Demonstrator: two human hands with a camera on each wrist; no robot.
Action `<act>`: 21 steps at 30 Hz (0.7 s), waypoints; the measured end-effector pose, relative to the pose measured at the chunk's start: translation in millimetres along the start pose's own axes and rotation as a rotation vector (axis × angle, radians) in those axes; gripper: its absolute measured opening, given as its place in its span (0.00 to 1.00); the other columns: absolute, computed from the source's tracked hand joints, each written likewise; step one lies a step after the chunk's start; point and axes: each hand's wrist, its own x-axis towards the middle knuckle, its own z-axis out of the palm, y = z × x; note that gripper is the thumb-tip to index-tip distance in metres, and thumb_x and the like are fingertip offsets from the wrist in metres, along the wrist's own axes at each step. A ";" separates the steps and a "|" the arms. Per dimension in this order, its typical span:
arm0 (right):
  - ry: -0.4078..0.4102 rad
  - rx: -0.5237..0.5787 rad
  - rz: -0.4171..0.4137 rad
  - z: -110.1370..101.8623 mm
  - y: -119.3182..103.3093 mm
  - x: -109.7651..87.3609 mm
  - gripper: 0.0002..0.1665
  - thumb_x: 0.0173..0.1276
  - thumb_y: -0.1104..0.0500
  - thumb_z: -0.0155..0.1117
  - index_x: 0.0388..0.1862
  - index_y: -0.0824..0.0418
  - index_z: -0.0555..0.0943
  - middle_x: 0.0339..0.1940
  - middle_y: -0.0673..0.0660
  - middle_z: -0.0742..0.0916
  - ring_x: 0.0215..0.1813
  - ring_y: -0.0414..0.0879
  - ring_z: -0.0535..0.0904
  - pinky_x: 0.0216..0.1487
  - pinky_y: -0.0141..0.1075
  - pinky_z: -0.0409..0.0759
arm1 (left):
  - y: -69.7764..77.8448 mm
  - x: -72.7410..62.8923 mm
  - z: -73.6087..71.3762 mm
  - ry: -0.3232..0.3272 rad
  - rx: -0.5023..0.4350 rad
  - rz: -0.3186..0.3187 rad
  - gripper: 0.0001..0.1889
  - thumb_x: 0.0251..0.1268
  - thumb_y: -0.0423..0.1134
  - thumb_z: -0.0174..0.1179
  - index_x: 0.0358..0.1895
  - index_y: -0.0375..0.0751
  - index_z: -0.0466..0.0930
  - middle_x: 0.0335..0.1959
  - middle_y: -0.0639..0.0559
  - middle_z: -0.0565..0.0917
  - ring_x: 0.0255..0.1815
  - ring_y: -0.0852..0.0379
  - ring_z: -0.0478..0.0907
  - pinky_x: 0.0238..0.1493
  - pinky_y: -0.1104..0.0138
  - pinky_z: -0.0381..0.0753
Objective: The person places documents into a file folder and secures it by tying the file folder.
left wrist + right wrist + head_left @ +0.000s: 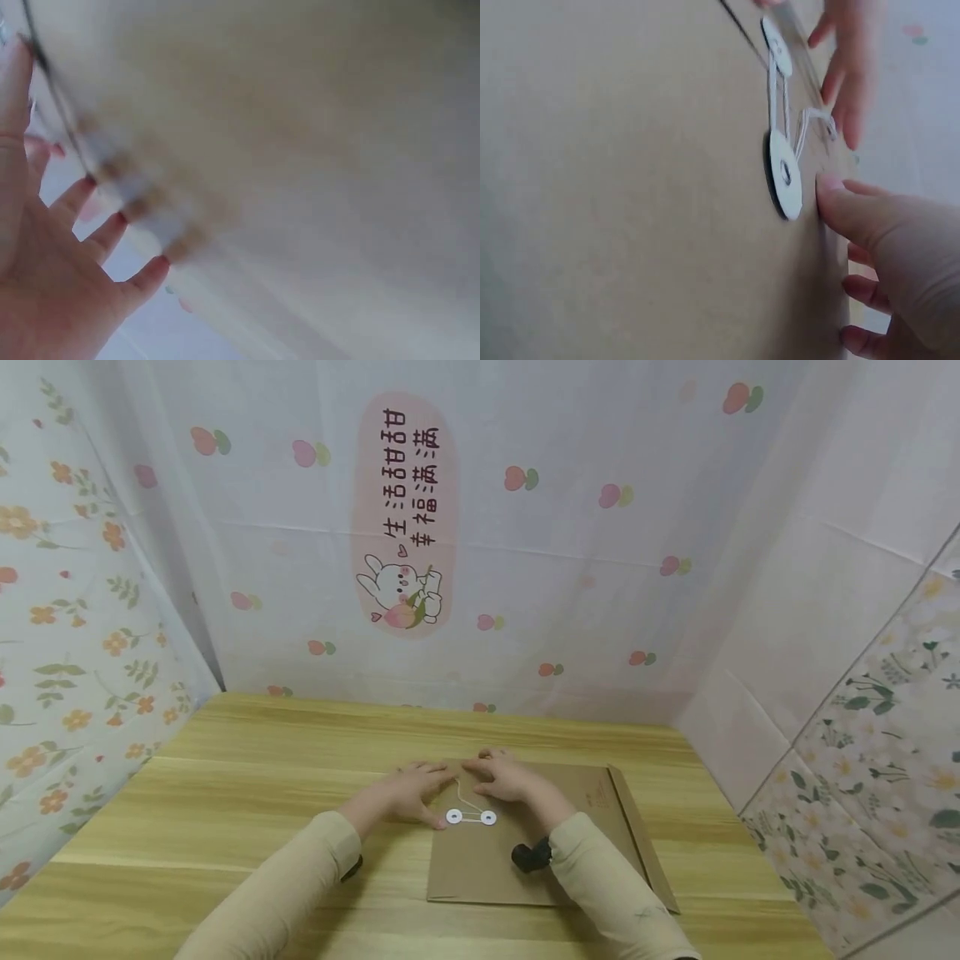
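A brown kraft paper document envelope (495,872) lies flat on the table. Two white round buttons (488,817) sit near its left edge, with white string (786,97) wound between them and a loose tail running toward the far edge. My left hand (408,793) is at the envelope's far left corner, its thumb by the left edge; the left wrist view shows its fingers (146,279) spread and fairly straight, tips against a blurred surface. Over the far edge is my right hand (513,779). In the right wrist view its thumb (844,206) touches the envelope beside the buttons, fingertips along the edge.
The wood-grain table (247,777) stretches out on both sides of the envelope. A patterned white cloth (570,568) hangs behind it, with flowered cloths left and right. A folded strip (637,835) runs along the envelope's right side. A black wrist device (531,857) hangs over the envelope.
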 end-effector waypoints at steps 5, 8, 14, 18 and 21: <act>-0.033 0.004 0.027 -3.1 -0.2 1.6 0.31 0.71 0.47 0.58 0.71 0.47 0.68 0.71 0.61 0.65 0.70 0.63 0.58 0.61 0.60 0.66 | 0.9 11.3 -10.5 0.094 0.035 0.118 0.28 0.61 0.46 0.65 0.65 0.44 0.73 0.59 0.40 0.74 0.57 0.41 0.72 0.58 0.46 0.69; -0.040 0.028 0.042 -4.1 -0.2 1.7 0.31 0.71 0.46 0.58 0.71 0.46 0.68 0.72 0.60 0.64 0.71 0.63 0.56 0.61 0.61 0.64 | 4.3 21.1 -11.5 0.135 0.078 0.151 0.19 0.61 0.40 0.65 0.56 0.43 0.80 0.46 0.45 0.78 0.44 0.48 0.76 0.48 0.53 0.76; -0.029 0.053 0.029 -5.5 -2.0 0.0 0.31 0.70 0.49 0.59 0.71 0.47 0.68 0.72 0.62 0.64 0.71 0.66 0.55 0.63 0.61 0.62 | 7.8 39.0 -1.5 0.182 0.173 0.108 0.02 0.60 0.38 0.66 0.34 0.47 0.84 0.33 0.56 0.79 0.37 0.56 0.76 0.43 0.62 0.77; -0.020 0.046 0.022 -3.2 -1.2 -0.5 0.30 0.70 0.49 0.59 0.70 0.48 0.69 0.72 0.62 0.64 0.70 0.67 0.56 0.64 0.59 0.62 | 4.3 36.6 -0.6 0.181 0.119 0.122 0.07 0.60 0.34 0.65 0.25 0.45 0.81 0.25 0.58 0.77 0.29 0.60 0.73 0.35 0.65 0.76; -0.011 0.047 0.020 -1.7 1.2 -0.5 0.30 0.70 0.49 0.59 0.70 0.49 0.69 0.72 0.63 0.64 0.70 0.68 0.56 0.64 0.59 0.61 | -0.3 29.7 -3.3 0.174 0.052 0.164 0.07 0.57 0.30 0.66 0.23 0.42 0.80 0.24 0.58 0.78 0.27 0.60 0.73 0.34 0.66 0.76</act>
